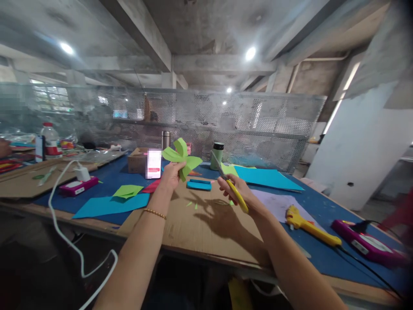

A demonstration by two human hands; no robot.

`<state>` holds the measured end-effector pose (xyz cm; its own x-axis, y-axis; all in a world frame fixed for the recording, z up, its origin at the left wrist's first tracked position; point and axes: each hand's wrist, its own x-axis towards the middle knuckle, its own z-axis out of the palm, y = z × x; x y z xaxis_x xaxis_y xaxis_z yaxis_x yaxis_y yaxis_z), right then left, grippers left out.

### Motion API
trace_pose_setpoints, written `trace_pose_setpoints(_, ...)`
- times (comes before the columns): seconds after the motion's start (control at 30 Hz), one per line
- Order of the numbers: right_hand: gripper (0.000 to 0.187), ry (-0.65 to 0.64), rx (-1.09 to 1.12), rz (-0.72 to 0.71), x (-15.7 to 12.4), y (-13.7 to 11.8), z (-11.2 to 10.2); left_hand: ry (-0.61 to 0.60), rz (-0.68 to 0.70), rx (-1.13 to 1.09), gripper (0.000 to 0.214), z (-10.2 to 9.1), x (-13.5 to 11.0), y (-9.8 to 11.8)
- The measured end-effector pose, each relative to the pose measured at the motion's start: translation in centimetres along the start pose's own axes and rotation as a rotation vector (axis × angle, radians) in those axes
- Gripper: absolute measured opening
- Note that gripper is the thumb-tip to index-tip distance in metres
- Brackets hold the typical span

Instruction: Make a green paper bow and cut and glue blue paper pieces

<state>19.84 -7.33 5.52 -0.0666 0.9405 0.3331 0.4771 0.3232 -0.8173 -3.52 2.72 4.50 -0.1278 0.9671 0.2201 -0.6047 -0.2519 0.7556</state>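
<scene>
Holding a green paper shape (pixel 180 158) up in the air above the cardboard sheet (pixel 200 228), the left hand (pixel 171 174) pinches its lower end between thumb and closed fingers. The right hand (pixel 234 189) is wrapped around the yellow handles of the scissors (pixel 227 181). Their blades point up and away, near the paper but apart from it, and whether they are parted is too small to tell. Small green scraps lie on the cardboard below. It looks like a pause between cuts on the shape. Another cut would call for bringing the blades to a petal's edge while the left hand keeps the paper steady. A yellow glue gun (pixel 306 224) lies to the right on the table (pixel 322 206).
</scene>
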Motion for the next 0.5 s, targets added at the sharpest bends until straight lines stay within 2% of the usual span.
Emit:
trace_pose_setpoints(0.17,0.051,-0.157,-0.055,0.04,-0.7,-1.0,0.2,0.045,0.021,0.051,0.031,-0.3,0.3,-0.3)
trace_pose_setpoints(0.4,0.043,-0.199,-0.158,-0.02,-0.9,-1.5,0.6,0.002,0.044,0.147,0.037,-0.4,0.5,-1.2)
trace_pose_setpoints(0.5,0.041,-0.18,-0.164,-0.031,-0.7,-1.4,0.7,-0.01,0.049,0.173,0.036,-0.4,0.4,-1.4)
